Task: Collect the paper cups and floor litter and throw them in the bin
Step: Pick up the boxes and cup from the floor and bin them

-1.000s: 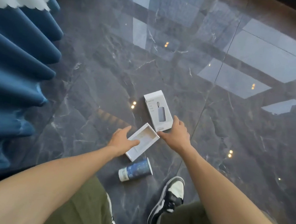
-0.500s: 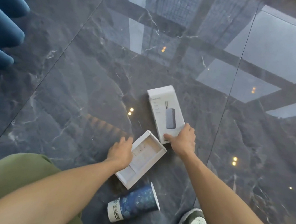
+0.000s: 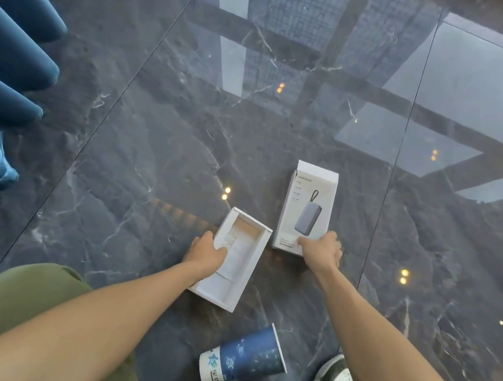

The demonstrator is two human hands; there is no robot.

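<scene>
Blue, white-based paper cup [image 3: 243, 357] sideways

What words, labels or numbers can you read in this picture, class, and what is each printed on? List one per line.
Box lid: a brand line along its top edge, too blurred to read.
Box lid: small lines beside the power bank drawing and near its bottom edge, too small to read.
Leaflet in the open tray: fine print, unreadable.
Cup: dark marks on the white band, unreadable.

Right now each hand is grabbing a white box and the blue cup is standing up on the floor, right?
Not quite. In the head view the blue cup lies on its side. The left hand and right hand are indeed each grabbing a white box.
</scene>
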